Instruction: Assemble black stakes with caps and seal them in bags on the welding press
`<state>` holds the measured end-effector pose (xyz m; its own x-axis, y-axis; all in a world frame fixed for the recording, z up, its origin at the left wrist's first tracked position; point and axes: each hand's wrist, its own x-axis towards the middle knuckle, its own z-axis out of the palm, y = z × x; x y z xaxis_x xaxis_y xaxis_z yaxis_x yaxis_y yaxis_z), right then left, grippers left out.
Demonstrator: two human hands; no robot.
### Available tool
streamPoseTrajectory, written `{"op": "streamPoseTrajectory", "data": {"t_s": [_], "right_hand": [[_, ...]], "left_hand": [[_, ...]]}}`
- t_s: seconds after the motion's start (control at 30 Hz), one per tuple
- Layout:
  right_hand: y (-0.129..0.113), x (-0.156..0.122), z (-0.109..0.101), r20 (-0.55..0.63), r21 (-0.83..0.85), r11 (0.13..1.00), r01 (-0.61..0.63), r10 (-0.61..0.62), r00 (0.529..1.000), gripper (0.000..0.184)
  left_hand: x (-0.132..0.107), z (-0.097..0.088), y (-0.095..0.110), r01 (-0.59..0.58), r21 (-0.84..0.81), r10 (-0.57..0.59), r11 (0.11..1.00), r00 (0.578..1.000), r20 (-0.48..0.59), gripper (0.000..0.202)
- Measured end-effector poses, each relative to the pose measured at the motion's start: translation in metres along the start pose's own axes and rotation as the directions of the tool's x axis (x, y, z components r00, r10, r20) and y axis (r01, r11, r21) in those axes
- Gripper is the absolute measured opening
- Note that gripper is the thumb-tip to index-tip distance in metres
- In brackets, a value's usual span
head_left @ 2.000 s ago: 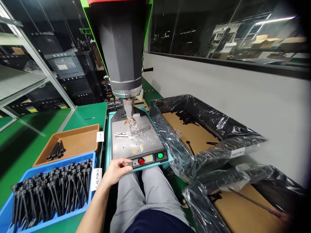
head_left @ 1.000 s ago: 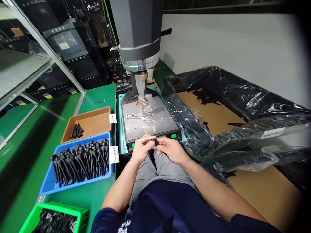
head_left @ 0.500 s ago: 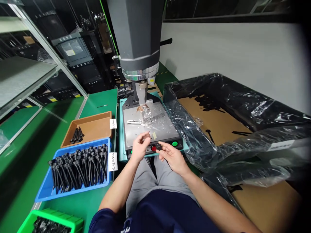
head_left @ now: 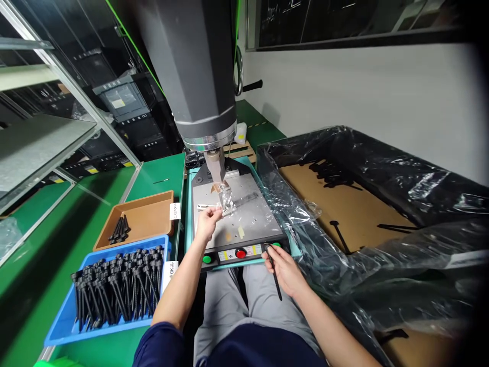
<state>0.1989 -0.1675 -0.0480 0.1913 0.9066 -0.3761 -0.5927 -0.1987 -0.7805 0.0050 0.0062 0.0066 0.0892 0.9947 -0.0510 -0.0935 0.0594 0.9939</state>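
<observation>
My left hand (head_left: 208, 223) reaches over the metal plate (head_left: 254, 219) of the press, its thumb and fingers pinched together. The fingertips are beside a clear, shiny piece (head_left: 228, 198) and over the end of a small white metal strip (head_left: 202, 207). Whether they grip anything is hidden. Close above the clear piece is the tapered metal tool (head_left: 216, 168) of the press. My right hand (head_left: 283, 267) is closed around the upper end of a black round-headed plastic strip (head_left: 276, 285), which hangs down in front of the plate's right green button (head_left: 275, 245).
Left of the press, a blue bin (head_left: 105, 334) holds many similar black strips; a brown tray (head_left: 153, 206) behind it holds several. A red button (head_left: 240, 253) and left green button (head_left: 207, 259) line the front panel. At right stands a box lined with black plastic film (head_left: 305, 214).
My left hand has moved forward and left to the clear piece. My right hand has moved right and down, and the black strip's long stem now shows. The camera view has shifted.
</observation>
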Motion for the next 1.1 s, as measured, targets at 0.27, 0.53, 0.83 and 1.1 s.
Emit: {"op": "streamPoseTrajectory", "data": {"t_s": [0.27, 0.53, 0.83, 1.1], "right_hand": [[0.011, 0.039, 0.008, 0.092, 0.175, 0.967, -0.184, 0.17, 0.981, 0.03], [0.003, 0.078, 0.052, 0.311, 0.167, 0.945, -0.283, 0.222, 0.924, 0.022], [-0.035, 0.12, 0.109, 0.4, -0.09, 0.957, 0.277, -0.22, 0.89, 0.045], [-0.068, 0.153, 0.133, 0.318, -0.301, 0.636, 0.71, -0.636, 0.704, 0.033]], "left_hand": [[-0.053, -0.003, -0.003, 0.063, -0.165, -0.074, 0.984, 0.996, -0.059, 0.046], [-0.064, 0.005, 0.001, 0.066, -0.325, -0.081, 0.943, 0.996, -0.033, 0.048], [-0.061, 0.011, 0.034, 0.106, -0.375, -0.113, 0.921, 0.994, 0.002, 0.062], [-0.05, 0.013, 0.044, 0.106, -0.378, -0.094, 0.92, 0.994, 0.049, 0.067]]}}
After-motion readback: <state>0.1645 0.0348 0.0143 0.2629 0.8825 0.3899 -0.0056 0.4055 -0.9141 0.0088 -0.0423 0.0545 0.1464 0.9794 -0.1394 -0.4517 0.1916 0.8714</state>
